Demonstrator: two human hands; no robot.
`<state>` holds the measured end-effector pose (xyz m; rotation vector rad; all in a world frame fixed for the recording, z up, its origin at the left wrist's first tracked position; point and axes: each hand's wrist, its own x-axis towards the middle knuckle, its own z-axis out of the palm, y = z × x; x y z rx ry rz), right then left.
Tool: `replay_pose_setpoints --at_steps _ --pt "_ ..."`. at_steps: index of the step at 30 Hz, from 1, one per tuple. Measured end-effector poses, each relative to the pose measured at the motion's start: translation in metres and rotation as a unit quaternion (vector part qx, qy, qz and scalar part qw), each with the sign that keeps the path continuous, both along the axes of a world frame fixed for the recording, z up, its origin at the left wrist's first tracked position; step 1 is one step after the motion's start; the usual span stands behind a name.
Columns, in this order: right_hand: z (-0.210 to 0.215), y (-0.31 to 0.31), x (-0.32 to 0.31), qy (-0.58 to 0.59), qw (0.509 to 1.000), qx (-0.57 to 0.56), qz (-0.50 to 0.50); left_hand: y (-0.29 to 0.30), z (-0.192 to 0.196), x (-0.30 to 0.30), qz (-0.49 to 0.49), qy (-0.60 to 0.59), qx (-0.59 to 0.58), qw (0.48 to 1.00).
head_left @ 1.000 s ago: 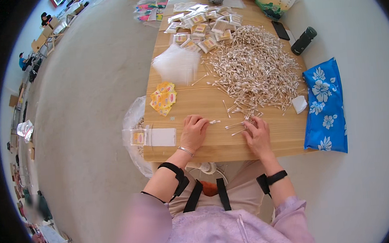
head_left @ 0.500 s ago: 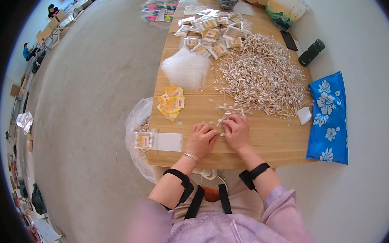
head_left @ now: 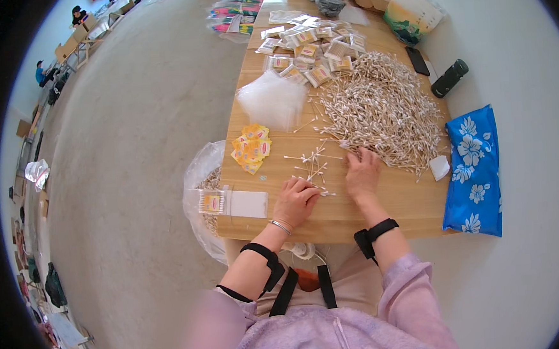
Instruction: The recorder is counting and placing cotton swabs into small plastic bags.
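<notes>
A large heap of cotton swabs (head_left: pixel 384 110) covers the right half of the wooden table. My left hand (head_left: pixel 295 200) is closed near the front edge, with white tips of a few swabs poking out past its fingers. At the near edge of the heap, my right hand (head_left: pixel 363 169) has its fingers bent and drawn together on swabs; how many it grips is hidden. Several loose swabs (head_left: pixel 314 163) lie scattered between the hands and the heap. Left of my left hand, a filled pack of swabs with a yellow card (head_left: pixel 211 202) sits beside a white block (head_left: pixel 249 204).
Yellow cards (head_left: pixel 251 147) and clear plastic bags (head_left: pixel 273 99) lie on the left side. Filled packs (head_left: pixel 310 48) are piled farther back. A phone (head_left: pixel 417 61), a dark bottle (head_left: pixel 449 78) and a blue flowered pouch (head_left: pixel 471 170) line the right. A plastic sack (head_left: pixel 194 180) hangs at the left edge.
My right hand has moved away from the left, rightward and forward to the heap's edge. The left hand stays nearly in place. Loose swabs between them now show more plainly.
</notes>
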<state>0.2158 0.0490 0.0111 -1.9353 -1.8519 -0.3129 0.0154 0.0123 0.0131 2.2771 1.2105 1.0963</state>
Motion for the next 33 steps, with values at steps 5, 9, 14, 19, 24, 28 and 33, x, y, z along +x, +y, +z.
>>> replay_pose_setpoints --at_steps 5,9,14,19,24,28,33 --pt "0.038 -0.016 -0.043 0.078 0.992 -0.075 0.065 -0.004 0.005 -0.005 0.006 0.017 -0.003 1.000" --pt "0.023 -0.014 -0.067 0.139 0.985 -0.083 0.067 -0.001 0.001 -0.003 -0.006 0.030 0.022 0.999" --pt "0.004 0.000 -0.008 0.136 0.987 -0.083 0.013 -0.003 0.003 -0.002 -0.007 -0.011 -0.004 1.000" --pt "0.018 -0.007 0.006 0.230 0.969 -0.091 -0.013 -0.003 0.003 -0.004 -0.005 -0.007 -0.011 1.000" --pt "0.024 -0.009 -0.025 0.099 0.993 -0.013 0.061 -0.002 0.003 -0.002 -0.006 -0.002 -0.011 1.000" --pt "0.037 -0.005 -0.054 0.020 0.998 -0.057 0.022 -0.003 0.003 -0.004 -0.002 0.003 -0.010 1.000" --pt "0.010 -0.008 -0.047 0.102 0.986 -0.105 0.081 -0.003 0.004 -0.002 -0.001 -0.004 -0.023 1.000"
